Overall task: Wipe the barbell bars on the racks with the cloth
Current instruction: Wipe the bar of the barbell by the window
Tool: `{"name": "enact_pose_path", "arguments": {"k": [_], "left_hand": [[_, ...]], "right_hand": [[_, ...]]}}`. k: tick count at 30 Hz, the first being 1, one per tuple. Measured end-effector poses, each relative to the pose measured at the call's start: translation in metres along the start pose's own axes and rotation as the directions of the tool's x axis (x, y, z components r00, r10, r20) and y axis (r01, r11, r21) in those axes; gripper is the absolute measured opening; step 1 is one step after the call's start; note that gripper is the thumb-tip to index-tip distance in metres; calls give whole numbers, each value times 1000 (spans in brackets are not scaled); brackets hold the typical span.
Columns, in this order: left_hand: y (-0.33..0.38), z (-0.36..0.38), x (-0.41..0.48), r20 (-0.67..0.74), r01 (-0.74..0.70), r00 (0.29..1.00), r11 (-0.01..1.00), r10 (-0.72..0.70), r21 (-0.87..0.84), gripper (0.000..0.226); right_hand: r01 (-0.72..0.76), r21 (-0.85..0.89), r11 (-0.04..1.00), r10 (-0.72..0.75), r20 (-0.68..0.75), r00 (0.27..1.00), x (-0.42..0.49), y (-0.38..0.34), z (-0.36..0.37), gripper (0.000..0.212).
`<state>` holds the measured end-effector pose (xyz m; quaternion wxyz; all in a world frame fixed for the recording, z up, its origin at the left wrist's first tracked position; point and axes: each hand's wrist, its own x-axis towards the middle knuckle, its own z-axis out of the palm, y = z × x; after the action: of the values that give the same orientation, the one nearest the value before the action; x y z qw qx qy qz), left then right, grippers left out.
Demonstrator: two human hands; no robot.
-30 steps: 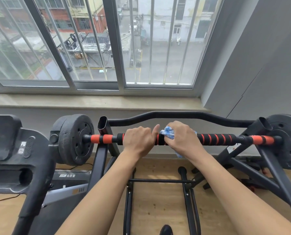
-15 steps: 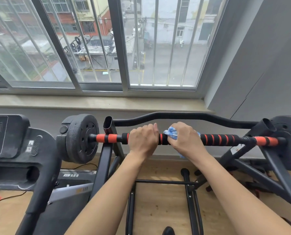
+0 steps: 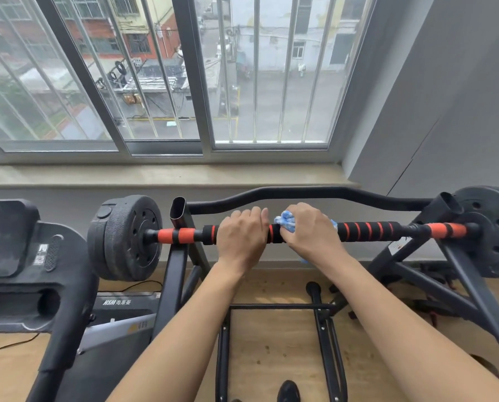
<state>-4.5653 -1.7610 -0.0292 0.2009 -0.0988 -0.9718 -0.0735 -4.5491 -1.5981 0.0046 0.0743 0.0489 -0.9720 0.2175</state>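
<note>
A black barbell bar (image 3: 367, 230) with orange bands lies across a black rack (image 3: 174, 274), with a black weight plate (image 3: 126, 236) at its left end and another plate (image 3: 495, 230) at its right end. My left hand (image 3: 242, 236) grips the bar near its middle. Right beside it, my right hand (image 3: 309, 233) holds a blue and white cloth (image 3: 286, 220) wrapped against the bar. Most of the cloth is hidden under my fingers.
A curved black bar (image 3: 300, 194) runs behind the barbell. A black treadmill (image 3: 39, 285) stands at the left. The window sill (image 3: 155, 175) and barred window are behind, a grey wall (image 3: 445, 111) at the right, wooden floor (image 3: 271, 343) below.
Both hands stay on the bar side by side. The view has shifted slightly, so the bar and rack sit a little further right.
</note>
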Motion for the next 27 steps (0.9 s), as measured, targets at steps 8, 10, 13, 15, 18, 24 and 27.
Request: {"name": "enact_pose_path", "arguments": {"k": [8,10,13,15,18,24,27], "left_hand": [[-4,-6,32,339,-53,939,999,49,2,29],[-4,-4,29,332,-79,941,996,65,30,33],[-1,-5,15,243,-93,967,992,71,81,38],[7,-7,6,145,-3,989,1000,6,-18,44],[15,0,-8,24,-22,999,999,23,-43,40],[16,7,-10,-66,-91,994,996,90,-4,41],[16,6,0,-38,-54,998,998,54,17,42]], "right_hand": [[138,96,986,-139,2,990,-22,4,-4,9],[146,124,982,-145,-14,989,-26,10,-6,6],[85,199,976,-70,-84,994,-18,26,-23,6],[54,194,979,-36,-94,995,-7,39,-37,7],[85,143,986,-89,21,996,4,42,-44,11],[93,36,995,-96,73,993,7,31,-24,15],[118,56,991,-122,64,990,3,31,-20,10]]}}
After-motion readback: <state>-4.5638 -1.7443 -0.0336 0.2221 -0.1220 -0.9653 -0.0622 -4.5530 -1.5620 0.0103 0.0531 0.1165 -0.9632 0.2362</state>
